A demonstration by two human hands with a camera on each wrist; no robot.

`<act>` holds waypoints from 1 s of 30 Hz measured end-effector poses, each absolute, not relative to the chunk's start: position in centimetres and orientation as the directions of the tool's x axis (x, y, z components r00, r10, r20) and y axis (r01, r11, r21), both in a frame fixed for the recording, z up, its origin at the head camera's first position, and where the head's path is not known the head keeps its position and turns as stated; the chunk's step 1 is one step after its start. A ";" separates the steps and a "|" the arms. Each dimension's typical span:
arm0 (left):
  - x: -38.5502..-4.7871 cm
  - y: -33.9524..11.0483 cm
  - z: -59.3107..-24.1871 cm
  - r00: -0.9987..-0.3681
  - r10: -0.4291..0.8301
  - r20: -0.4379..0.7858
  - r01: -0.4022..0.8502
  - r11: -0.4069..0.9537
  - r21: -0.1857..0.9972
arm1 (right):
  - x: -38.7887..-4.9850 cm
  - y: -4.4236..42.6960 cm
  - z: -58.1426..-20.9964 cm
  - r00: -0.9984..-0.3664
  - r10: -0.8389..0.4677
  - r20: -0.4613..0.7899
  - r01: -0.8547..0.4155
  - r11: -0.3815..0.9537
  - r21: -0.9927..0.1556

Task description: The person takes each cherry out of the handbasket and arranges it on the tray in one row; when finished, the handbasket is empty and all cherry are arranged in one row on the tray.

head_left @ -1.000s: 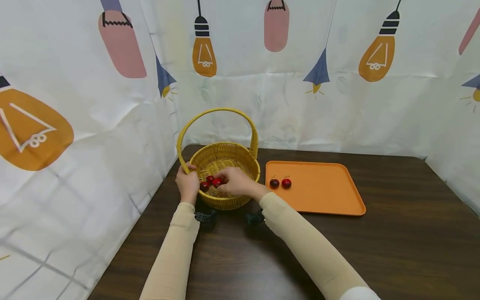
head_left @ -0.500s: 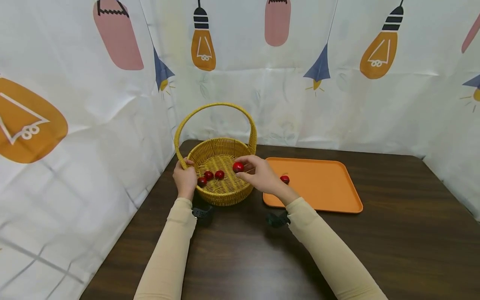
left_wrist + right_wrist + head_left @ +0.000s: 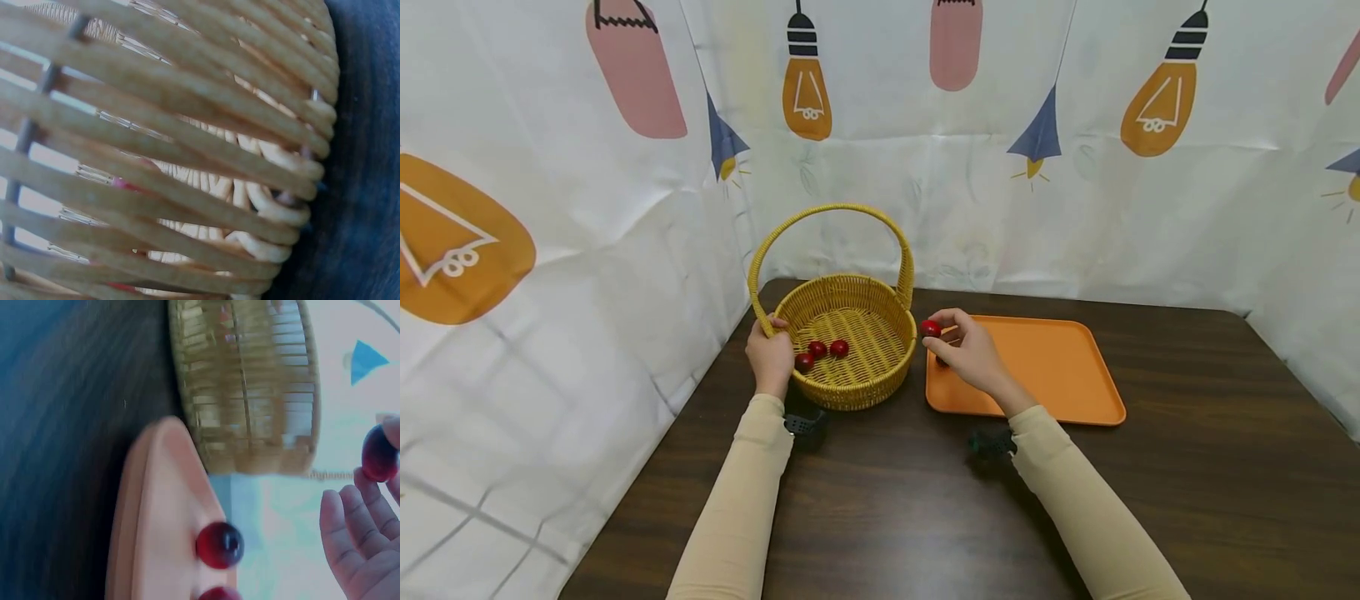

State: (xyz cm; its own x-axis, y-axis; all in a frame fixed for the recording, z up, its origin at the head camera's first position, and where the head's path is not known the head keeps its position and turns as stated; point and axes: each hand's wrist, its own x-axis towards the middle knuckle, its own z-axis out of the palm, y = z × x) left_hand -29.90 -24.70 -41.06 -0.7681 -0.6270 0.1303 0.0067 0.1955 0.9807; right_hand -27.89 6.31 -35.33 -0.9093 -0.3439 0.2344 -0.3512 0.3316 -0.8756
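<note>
Pinching red cherry [image 3: 931, 328] with fingertips of right hand [image 3: 972, 354], above near edge of tray [image 3: 1048, 375]; gripping rim of basket [image 3: 850, 399], between hands, with left hand [image 3: 770, 358]. Could drop cherry between hands through smooth skin and fingertip-only hold, or roll loose cherries [image 3: 817, 349] beside left by tugging rim. Looks near-round, without clear long axis; cannot tell pointing direction, with stem unseen.

Dark brown wood-grain table [image 3: 880, 508], round yellow woven basket [image 3: 856, 398] standing upright at its back left, orange rectangular tray [image 3: 1048, 367] lying flat just right of it, near the far edge.
</note>
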 end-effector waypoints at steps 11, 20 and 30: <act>-30.2 -24.5 -40.9 -0.767 -0.623 0.152 0.032 0.199 0.979 | -31.3 11.2 -37.1 -0.928 -0.271 0.257 -0.347 0.372 -0.861; -29.9 -24.7 -40.8 -0.769 -0.624 0.141 0.021 0.196 0.980 | -33.9 14.8 -39.7 -0.959 -0.266 0.098 -0.209 0.428 -0.879; -29.9 -24.7 -41.2 -0.764 -0.628 0.144 0.017 0.203 0.979 | -34.2 17.0 -41.3 -0.961 -0.277 -0.009 -0.132 0.483 -0.866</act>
State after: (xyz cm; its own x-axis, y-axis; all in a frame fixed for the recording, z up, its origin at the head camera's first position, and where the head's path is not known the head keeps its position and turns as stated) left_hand -29.93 -24.75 -41.19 -0.7644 -0.6285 0.1437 0.0170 0.2032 0.9790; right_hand -34.20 17.03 -41.31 -0.9608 -0.2773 -0.0085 -0.1317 0.4830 -0.8657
